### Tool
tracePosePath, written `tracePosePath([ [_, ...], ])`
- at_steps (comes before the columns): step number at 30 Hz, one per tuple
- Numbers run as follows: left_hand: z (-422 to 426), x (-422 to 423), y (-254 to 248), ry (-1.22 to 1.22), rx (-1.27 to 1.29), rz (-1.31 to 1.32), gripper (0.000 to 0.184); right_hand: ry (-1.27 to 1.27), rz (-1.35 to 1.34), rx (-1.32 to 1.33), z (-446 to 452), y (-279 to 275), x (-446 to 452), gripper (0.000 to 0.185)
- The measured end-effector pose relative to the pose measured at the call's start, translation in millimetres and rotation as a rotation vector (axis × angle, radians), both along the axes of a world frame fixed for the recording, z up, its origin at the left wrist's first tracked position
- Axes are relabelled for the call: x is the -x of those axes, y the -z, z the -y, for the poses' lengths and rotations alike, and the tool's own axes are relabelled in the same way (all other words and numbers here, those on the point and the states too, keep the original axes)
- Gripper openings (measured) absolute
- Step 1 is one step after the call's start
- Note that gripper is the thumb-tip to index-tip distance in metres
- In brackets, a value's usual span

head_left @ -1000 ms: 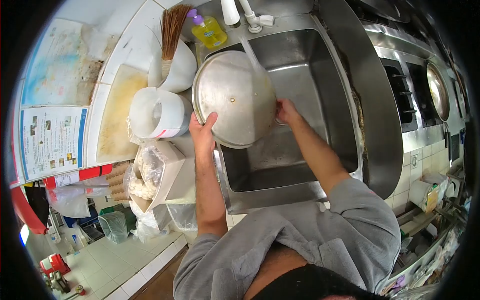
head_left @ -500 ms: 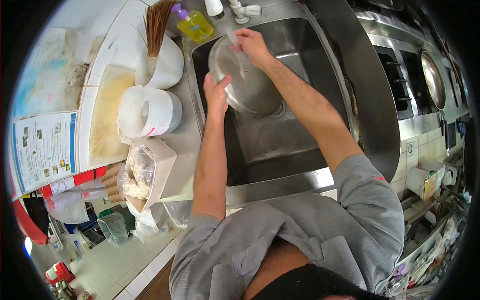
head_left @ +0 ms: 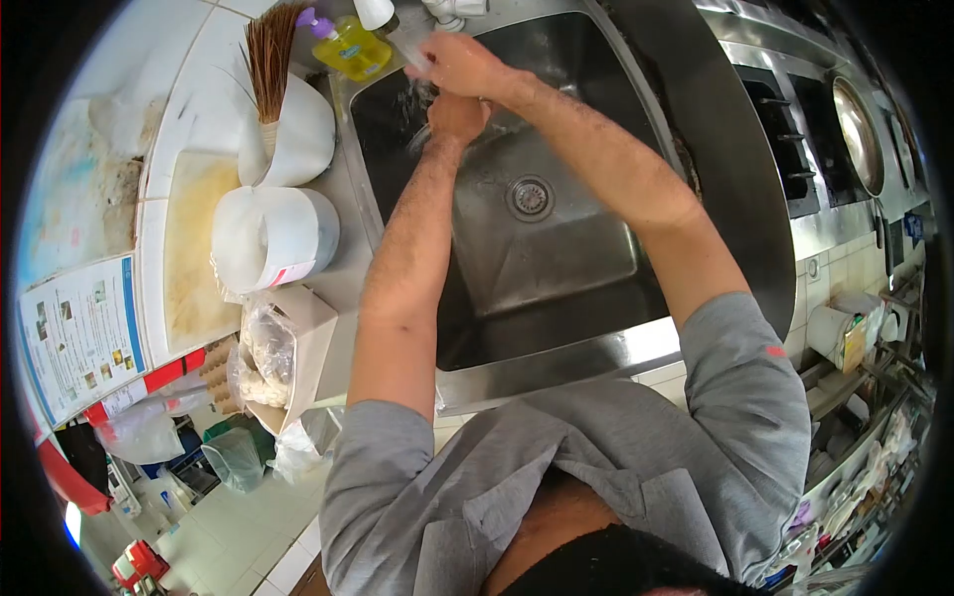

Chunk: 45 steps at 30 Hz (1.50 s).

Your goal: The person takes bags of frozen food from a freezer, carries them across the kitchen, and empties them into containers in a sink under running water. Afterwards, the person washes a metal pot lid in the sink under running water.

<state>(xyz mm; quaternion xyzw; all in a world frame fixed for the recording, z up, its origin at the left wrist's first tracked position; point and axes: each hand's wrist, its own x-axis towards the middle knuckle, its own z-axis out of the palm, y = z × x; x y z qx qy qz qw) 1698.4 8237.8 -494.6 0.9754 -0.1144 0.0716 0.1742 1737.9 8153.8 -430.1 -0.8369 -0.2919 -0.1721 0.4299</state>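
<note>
Both hands are together over the back left of the dark steel sink [head_left: 556,298], beneath the tap [head_left: 444,12]. My left hand [head_left: 459,119] has its fingers curled closed, with a thin pale edge showing beside it; whatever it grips is mostly hidden. Just above it, my right hand [head_left: 459,64] is bent over at the wrist with its fingers drawn in, slightly blurred. Running water [head_left: 409,52] falls by the right fingers and splashes on the sink wall. I cannot make out what is between the right fingers.
Left of the sink stand a yellow soap bottle [head_left: 353,50] with a purple pump, a stick brush [head_left: 268,74] in a white container [head_left: 306,134], a white tub [head_left: 273,238] and a box [head_left: 303,333] with bagged contents. A stove [head_left: 780,139] and pan [head_left: 857,134] are at right.
A round, shallow, pale-grey dish-like thing held over the sink no longer shows its broad face, and the drain is now uncovered. My left hand has moved up and right beside my right hand, which shifted left.
</note>
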Motion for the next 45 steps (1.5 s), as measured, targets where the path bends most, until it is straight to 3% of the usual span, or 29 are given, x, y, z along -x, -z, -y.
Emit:
tracePosePath([
  [1, 3.1, 4.3, -20.6, -0.085, 0.012, -0.088, 0.04, 0.042, 0.405, -0.035, -0.1, 10.9, -12.2, 0.029],
  [2, 1.4, 7.7, -34.9, -0.091, 0.008, -0.09, 0.04, 0.037, 0.402, -0.041, 2.8, 13.4, -24.5, 0.029],
  [3, -1.0, 11.1, -47.6, -0.081, 0.07, -0.102, 0.036, 0.09, 0.022, 0.002, 9.0, 13.7, -37.0, 0.03],
  [4, -5.1, 13.1, -52.5, -0.071, 0.133, -0.112, 0.032, 0.141, -0.358, 0.047, 14.8, 13.4, -44.5, 0.051],
  [6, -14.9, 23.2, -58.8, -0.108, 0.141, -0.087, 0.032, 0.214, -0.295, 0.012, 23.9, 18.6, -48.9, 0.049],
  [8, -29.7, 47.5, -64.8, -0.197, 0.38, -0.172, 0.033, 0.285, -0.232, -0.026, 28.7, 23.4, -55.9, 0.047],
  [10, -44.8, 80.0, -61.2, -0.281, 0.42, -0.093, 0.029, 0.368, -0.16, 0.077, 29.8, 31.0, -71.9, 0.046],
  [12, -54.8, 121.1, -66.3, -0.396, 0.482, -0.04, 0.029, 0.309, -0.054, -0.084, 28.4, 87.3, -114.9, 0.045],
  [13, -59.8, 139.6, -68.7, -0.467, 0.504, -0.055, 0.029, 0.298, -0.058, -0.087, 30.6, 86.5, -112.7, 0.045],
  [15, -67.8, 178.8, -66.8, -0.572, 0.558, -0.027, 0.028, 0.179, -0.213, -0.367, 35.0, 73.1, -104.1, 0.038],
  [16, -70.5, 197.9, -62.0, -0.603, 0.59, 0.02, 0.028, 0.165, -0.222, -0.367, 37.8, 71.7, -109.8, 0.038],
  [18, -73.3, 230.0, -50.9, -0.679, 0.638, 0.029, 0.027, 0.091, -0.935, -0.526, 39.0, 67.2, -131.6, 0.031],
  [20, -67.8, 258.9, -51.1, -0.754, 0.689, 0.033, 0.027, 0.177, -0.945, -0.484, 34.3, 41.3, -103.8, 0.032],
  [22, -58.9, 280.4, -53.4, -0.848, 0.824, 0.077, 0.025, 0.126, -0.825, -0.88, 27.0, 49.3, -92.9, 0.031],
  [24, -55.7, 304.7, -49.2, -0.905, 0.855, 0.087, 0.024, -0.021, -0.592, -0.96, 27.6, 130.5, -103.5, 0.032],
  [26, -52.9, 319.4, -45.5, -0.965, 0.885, 0.096, 0.022, 0.163, -0.697, -0.877, 24.0, 137.0, -31.0, 0.02],
  [27, -52.1, 325.4, -44.2, -0.965, 0.877, 0.137, 0.022, 0.141, -0.669, -0.667, 26.1, 193.5, -17.1, 0.017],
  [28, -52.7, 329.0, -42.2, -0.96, 0.868, 0.182, 0.022, 0.239, -0.673, -0.261, 29.2, 232.7, 9.9, 0.017],
  [29, -54.5, 332.8, -39.9, -0.971, 0.867, 0.184, 0.022, 0.224, -0.492, 0.003, 35.0, 242.2, 47.5, 0.016],
  [30, -56.5, 336.8, -36.8, -0.948, 0.786, 0.16, 0.022, 0.109, -0.55, 0.145, 42.7, 264.3, 73.9, 0.016],
  [31, -58.6, 339.7, -33.0, -0.922, 0.705, 0.138, 0.022, -0.07, -1.047, 0.297, 50.9, 253.9, 91.7, 0.023],
  [33, -62.0, 347.9, -16.8, -0.883, 0.626, 0.098, 0.021, -0.229, -0.719, 0.775, 60.4, 300.6, 120.1, 0.025],
  [34, -63.6, 350.8, -10.3, -0.839, 0.543, 0.055, 0.021, -0.227, -0.721, 0.774, 59.5, 307.4, 129.0, 0.025],
  [37, -60.4, 346.1, -15.2, -0.848, 0.622, 0.079, 0.021, -0.209, -0.744, 0.918, 53.5, 324.6, 144.8, 0.032],
  [39, -61.6, 349.4, -12.2, -0.904, 0.689, 0.067, 0.021, -0.186, -0.465, 0.969, 51.5, 337.9, 152.4, 0.041],
  [43, -66.7, 353.1, -7.8, -0.862, 0.615, 0.025, 0.02, -0.16, -0.468, 0.991, 42.3, 354.7, 156.8, 0.046],
  [45, -66.1, 356.6, -5.5, -0.876, 0.657, 0.011, 0.019, -0.082, -0.315, 0.891, 45.9, 363.0, 167.3, 0.043],
])
